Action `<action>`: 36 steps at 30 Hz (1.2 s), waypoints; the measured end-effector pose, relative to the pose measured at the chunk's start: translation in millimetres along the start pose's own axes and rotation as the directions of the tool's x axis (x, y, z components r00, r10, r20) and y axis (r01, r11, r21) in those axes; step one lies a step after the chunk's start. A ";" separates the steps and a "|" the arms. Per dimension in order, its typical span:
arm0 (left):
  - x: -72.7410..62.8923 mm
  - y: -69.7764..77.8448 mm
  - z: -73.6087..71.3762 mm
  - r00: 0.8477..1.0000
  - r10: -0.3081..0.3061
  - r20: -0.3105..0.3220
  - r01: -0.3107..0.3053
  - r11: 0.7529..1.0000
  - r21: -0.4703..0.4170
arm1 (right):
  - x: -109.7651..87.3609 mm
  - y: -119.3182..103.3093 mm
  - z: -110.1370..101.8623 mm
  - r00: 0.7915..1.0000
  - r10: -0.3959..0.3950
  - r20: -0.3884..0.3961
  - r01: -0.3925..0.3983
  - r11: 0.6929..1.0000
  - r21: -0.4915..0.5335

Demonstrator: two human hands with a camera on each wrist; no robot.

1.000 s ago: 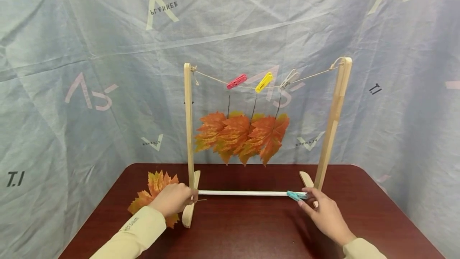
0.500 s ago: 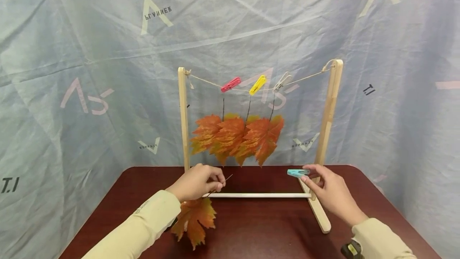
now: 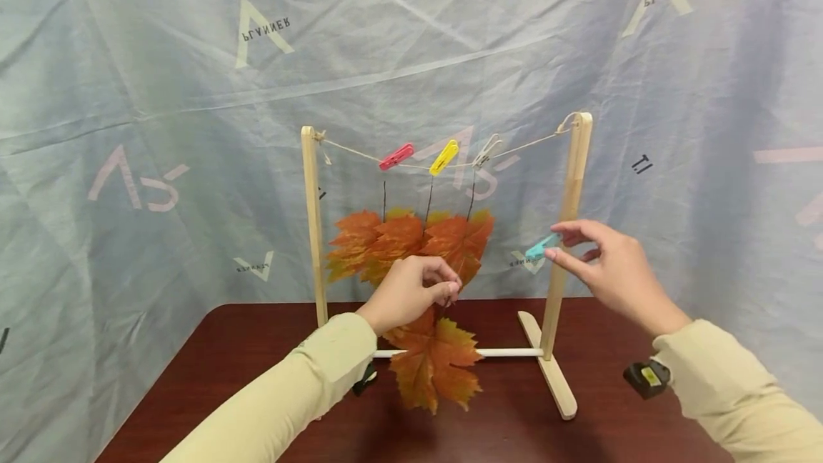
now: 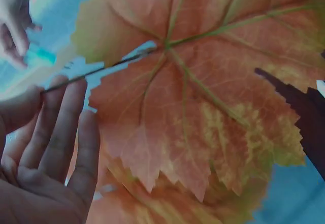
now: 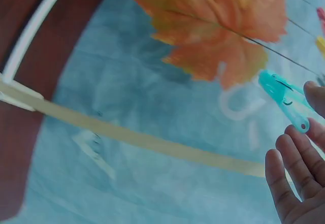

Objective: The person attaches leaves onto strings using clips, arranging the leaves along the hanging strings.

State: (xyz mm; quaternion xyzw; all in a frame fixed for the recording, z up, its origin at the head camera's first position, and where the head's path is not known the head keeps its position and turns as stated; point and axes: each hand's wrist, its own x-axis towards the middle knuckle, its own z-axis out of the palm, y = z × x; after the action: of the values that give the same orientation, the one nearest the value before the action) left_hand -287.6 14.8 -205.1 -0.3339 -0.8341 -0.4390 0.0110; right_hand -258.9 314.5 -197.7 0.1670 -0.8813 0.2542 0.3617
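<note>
My left hand (image 3: 418, 290) pinches the thin dark stem of an orange maple leaf (image 3: 434, 366), which hangs below the fingers in front of the rack's white bar. In the left wrist view thumb and fingertips meet on the stem (image 4: 101, 69). My right hand (image 3: 617, 266) holds a turquoise clothespin (image 3: 542, 246) between thumb and fingers, in front of the right post. Behind, several clothespins sit on a sagging string: a pink clothespin (image 3: 396, 156), a yellow clothespin (image 3: 444, 157) and a grey clothespin (image 3: 486, 151). Orange leaves (image 3: 458, 238) hang beneath them by their stems.
A wooden rack carries the string between its left post (image 3: 311, 227) and right post (image 3: 566, 234). A white crossbar (image 3: 514, 353) joins the posts low down, and a wooden foot (image 3: 556, 384) rests on the dark red table (image 3: 501, 420). A grey printed cloth (image 3: 161, 91) hangs behind.
My left hand has picked the leaf up from the table's left side and carried it right and up. My right hand has lifted the turquoise clothespin from beside the crossbar's right end.
</note>
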 end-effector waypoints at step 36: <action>120.8 79.5 37.6 0.828 -0.158 -0.538 0.229 0.971 0.069 | 117.8 -52.8 -55.4 0.998 -0.017 -0.068 0.014 0.999 -0.032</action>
State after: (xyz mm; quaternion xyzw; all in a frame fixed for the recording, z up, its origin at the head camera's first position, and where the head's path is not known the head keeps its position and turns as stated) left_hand -326.1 139.9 -132.9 -0.1124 -0.8550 -0.4573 0.2171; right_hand -283.5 289.9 -61.5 0.1593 -0.8711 0.2428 0.3960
